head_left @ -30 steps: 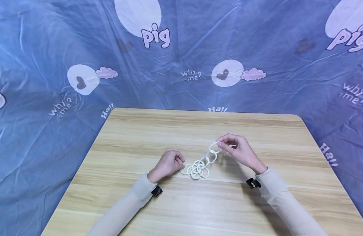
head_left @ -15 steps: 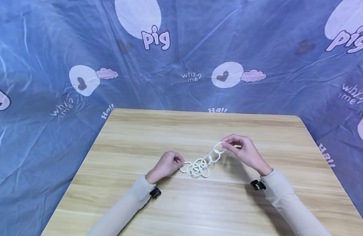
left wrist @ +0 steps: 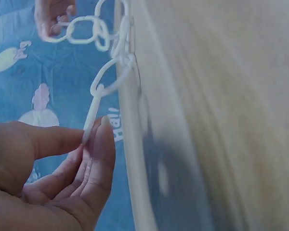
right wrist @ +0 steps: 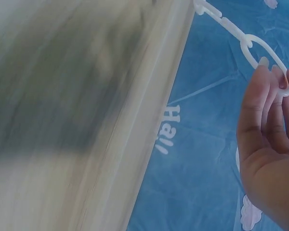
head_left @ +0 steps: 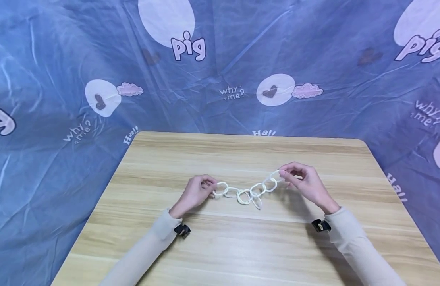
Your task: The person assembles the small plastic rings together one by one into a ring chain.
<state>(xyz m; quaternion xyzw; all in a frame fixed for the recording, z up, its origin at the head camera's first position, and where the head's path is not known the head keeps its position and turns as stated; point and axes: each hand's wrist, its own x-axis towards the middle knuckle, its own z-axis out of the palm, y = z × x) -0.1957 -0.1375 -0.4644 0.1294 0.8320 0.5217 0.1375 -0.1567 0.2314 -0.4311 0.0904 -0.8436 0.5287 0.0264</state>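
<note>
A chain of white plastic links point(head_left: 244, 197) hangs in a sagging line between the two hands, its middle low near the tabletop. My left hand point(head_left: 197, 192) pinches the end link point(left wrist: 90, 118) between thumb and fingers. At the other end, my right hand point(head_left: 307, 184) pinches the last link point(right wrist: 265, 48), raised higher than the left one. Several links bunch in the middle, and one dangles below the line. Whether the lowest links touch the table cannot be made out.
The wooden table point(head_left: 220, 246) spreads under both arms. Behind it hangs a blue printed cloth point(head_left: 213, 59) that reaches down past the table's back edge. A black wrist camera point(head_left: 182, 230) sits at the left cuff, another wrist camera point(head_left: 321, 225) at the right.
My hands have drawn apart, the right one moving right and the left one moving left and up. The piled links have spread into a longer line and lifted.
</note>
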